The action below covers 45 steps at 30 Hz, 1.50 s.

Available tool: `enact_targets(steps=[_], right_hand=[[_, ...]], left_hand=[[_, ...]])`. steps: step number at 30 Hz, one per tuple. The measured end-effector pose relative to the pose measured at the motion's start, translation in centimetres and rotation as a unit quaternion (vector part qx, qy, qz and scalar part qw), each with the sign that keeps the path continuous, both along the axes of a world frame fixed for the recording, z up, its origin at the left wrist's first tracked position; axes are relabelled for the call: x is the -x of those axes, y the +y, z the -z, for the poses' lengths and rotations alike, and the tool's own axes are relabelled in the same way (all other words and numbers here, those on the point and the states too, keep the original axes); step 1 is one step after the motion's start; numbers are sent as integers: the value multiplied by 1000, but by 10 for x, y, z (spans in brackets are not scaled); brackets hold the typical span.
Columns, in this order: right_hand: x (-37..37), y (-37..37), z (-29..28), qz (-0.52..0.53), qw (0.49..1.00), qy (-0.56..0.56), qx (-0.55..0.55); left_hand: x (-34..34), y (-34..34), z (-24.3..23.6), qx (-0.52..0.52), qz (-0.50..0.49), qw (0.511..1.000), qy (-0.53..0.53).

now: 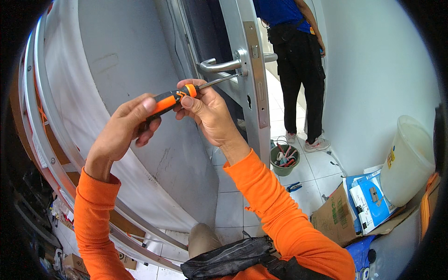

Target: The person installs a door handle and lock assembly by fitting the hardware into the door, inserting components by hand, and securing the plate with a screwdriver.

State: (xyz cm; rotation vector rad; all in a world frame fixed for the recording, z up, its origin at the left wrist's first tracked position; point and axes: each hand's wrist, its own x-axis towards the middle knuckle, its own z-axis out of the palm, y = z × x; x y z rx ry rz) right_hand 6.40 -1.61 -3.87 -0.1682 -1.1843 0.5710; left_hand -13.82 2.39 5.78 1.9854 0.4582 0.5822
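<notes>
Evidently, in the head view, the work is at an open door (271, 140) in a narrow space with a white-tiled floor (228, 207) and a white wall (373, 70) on the right. Beyond the door stands another person (298, 70) in black trousers. On the tiles sit a green bucket (285, 171) of tools and, near it, blue-handled pliers (294, 187); further right are a cardboard box (333, 217) and a tall white plastic bucket (406, 163). The orange-and-black screwdriver (163, 103) is held in front of the door, its tip at the round base below the lever handle (219, 66). The left hand (123, 123) has its fingers closed around the rear grip, thumb on top; the right hand (212, 116) has its fingers pinched at the orange collar, close to the shaft.
</notes>
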Motion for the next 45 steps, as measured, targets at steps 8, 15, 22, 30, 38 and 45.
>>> enact_targets(steps=[8,15,22,30,38,45], right_hand=[[-5,-3,-5,0,994,10,113],[-4,-9,-5,-13,999,-7,52],[-13,-6,-9,16,993,-45,104],[-3,-9,-6,-47,997,22,59],[-13,-2,-10,-26,998,-22,48],[-16,-7,-8,-110,993,15,50]], left_hand=[[-15,15,21,-622,-56,773,-113],[-3,5,6,-123,-17,992,-10],[-13,-1,21,-439,-56,891,-104],[-14,-1,18,-317,-59,944,-77],[-4,3,13,-198,-25,976,-90],[-14,-1,20,-225,-27,972,-61]])
